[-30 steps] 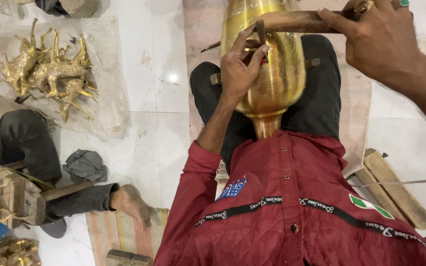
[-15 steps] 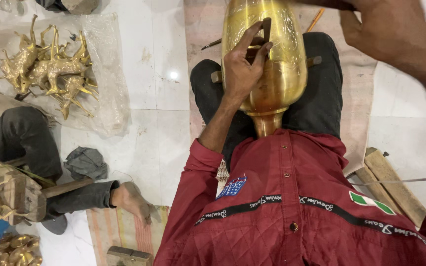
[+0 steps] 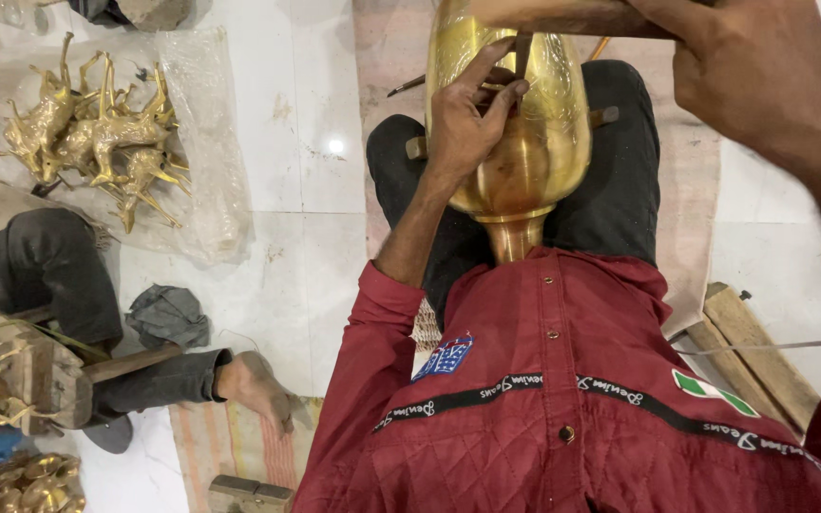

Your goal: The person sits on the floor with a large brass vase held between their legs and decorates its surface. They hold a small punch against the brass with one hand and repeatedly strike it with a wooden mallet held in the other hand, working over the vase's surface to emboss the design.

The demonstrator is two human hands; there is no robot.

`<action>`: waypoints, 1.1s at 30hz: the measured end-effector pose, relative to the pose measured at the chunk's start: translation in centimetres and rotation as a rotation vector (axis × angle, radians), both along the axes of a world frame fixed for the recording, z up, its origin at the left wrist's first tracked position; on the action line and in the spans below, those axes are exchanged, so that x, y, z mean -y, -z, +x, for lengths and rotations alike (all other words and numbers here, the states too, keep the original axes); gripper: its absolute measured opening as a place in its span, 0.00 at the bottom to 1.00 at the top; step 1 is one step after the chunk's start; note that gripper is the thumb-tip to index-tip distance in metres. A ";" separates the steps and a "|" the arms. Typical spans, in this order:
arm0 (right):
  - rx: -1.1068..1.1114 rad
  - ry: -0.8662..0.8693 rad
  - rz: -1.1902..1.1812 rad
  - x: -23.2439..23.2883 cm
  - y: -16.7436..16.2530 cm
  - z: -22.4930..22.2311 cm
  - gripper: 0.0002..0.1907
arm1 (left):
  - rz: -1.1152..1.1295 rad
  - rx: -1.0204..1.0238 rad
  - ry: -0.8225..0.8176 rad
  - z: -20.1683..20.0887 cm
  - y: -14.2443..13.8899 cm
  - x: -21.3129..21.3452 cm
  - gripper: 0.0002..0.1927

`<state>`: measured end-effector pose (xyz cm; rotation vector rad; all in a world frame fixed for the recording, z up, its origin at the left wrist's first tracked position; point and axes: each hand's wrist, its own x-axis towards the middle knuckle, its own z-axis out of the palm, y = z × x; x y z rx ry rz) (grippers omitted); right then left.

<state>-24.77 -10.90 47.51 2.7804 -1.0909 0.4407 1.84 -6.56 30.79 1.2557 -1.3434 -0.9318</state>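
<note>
Head view: brass vase (image 3: 525,161) propped upright on lap, between dark-trousered knees. Left hand (image 3: 467,119) pressed on vase front, fingers pinching thin dark punch (image 3: 521,57). Right hand (image 3: 753,66) closed round wooden handle (image 3: 572,17) at top, just above punch. Brass deer (image 3: 97,133) on plastic sheet, far left. Another person's bare foot (image 3: 254,385) on floor.

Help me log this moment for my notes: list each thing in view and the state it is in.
Brass vase: lying across the lap, steadied.
Left hand: pinching a thin dark tool against the vase.
Right hand: gripping a wooden handle.
Brass deer figures: heaped on plastic sheet.
Grey cloth: crumpled on floor.
</note>
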 end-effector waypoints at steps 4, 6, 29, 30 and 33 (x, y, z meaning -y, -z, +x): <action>0.085 0.082 0.048 -1.5 1.9 -0.7 0.30 | -0.135 0.003 -0.060 0.7 0.3 0.3 0.24; 0.139 0.119 0.150 -2.4 3.6 -1.6 0.30 | -0.157 -0.037 -0.090 1.5 0.2 0.4 0.27; 0.101 0.311 0.188 -6.6 8.8 -3.8 0.29 | 0.024 0.149 0.446 2.4 -2.7 2.7 0.25; 0.287 0.284 0.258 -6.4 8.4 -3.6 0.29 | 0.036 0.149 0.447 2.3 -2.7 2.7 0.25; 0.663 0.230 0.395 -6.2 7.3 -3.1 0.32 | -0.012 0.216 0.440 2.1 -2.7 3.0 0.25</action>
